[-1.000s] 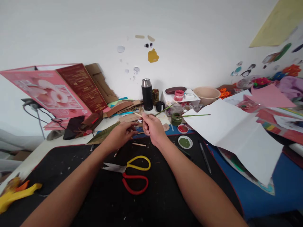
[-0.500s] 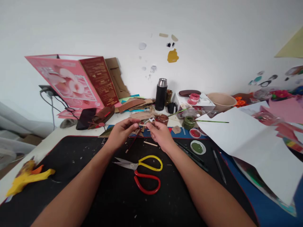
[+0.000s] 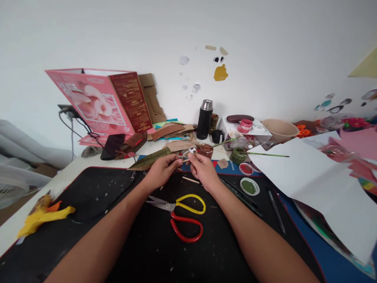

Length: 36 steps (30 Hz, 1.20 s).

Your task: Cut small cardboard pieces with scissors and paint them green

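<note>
Head view: I'm seeing the left hand and right hand both pinching a thin stick, so I'm kinda worrying uneven pressure is risking a snap.

A plain white wall spans the far side, with small stickers at its middle and more to the right. A yellow sheet hangs far right. A white desk stands against the wall; cables dangle at left. The light is soft and greyish.
</note>
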Each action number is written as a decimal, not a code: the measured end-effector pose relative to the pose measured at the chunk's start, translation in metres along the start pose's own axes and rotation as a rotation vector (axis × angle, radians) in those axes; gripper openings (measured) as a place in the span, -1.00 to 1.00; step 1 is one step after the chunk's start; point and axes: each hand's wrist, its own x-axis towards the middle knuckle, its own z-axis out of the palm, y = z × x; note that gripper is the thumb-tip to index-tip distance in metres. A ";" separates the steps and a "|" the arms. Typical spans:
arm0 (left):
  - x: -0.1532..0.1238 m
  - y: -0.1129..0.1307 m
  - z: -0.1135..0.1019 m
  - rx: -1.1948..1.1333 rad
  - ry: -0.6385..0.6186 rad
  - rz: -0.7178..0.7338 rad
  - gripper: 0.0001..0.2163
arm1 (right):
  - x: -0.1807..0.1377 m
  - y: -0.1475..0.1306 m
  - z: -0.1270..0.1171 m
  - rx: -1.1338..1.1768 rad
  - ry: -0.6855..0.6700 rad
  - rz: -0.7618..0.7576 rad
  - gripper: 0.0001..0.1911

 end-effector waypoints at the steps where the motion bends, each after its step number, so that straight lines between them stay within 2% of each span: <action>1: -0.001 0.001 0.002 -0.043 -0.033 -0.005 -0.58 | 0.000 0.000 0.000 0.010 0.000 0.004 -0.45; 3: -0.001 0.002 0.005 -0.107 -0.081 -0.004 -0.56 | 0.000 -0.001 0.001 0.034 -0.005 0.024 -0.46; 5: -0.001 0.003 0.008 -0.140 -0.077 -0.003 -0.54 | 0.000 -0.001 0.002 0.055 -0.017 0.047 -0.46; 9: 0.001 0.000 0.011 -0.242 0.051 -0.041 -0.50 | -0.001 -0.001 0.004 0.076 -0.041 0.065 -0.44; 12: 0.003 -0.003 0.011 -0.335 0.091 -0.064 -0.48 | -0.002 -0.002 0.005 0.090 -0.044 0.067 -0.44; 22: 0.002 0.002 0.014 -0.545 0.014 -0.082 -0.55 | -0.005 0.001 0.009 0.134 -0.103 0.100 -0.45; 25: 0.002 0.003 0.010 -0.564 0.025 -0.088 -0.56 | -0.004 0.001 0.009 0.143 -0.080 0.089 -0.43; 30: 0.002 0.005 -0.001 -0.445 0.066 -0.055 -0.50 | -0.002 -0.002 0.005 0.117 -0.007 0.030 -0.42; 36: 0.003 0.002 -0.002 -0.041 0.076 -0.045 -0.62 | -0.002 0.000 0.004 0.013 0.005 0.004 -0.44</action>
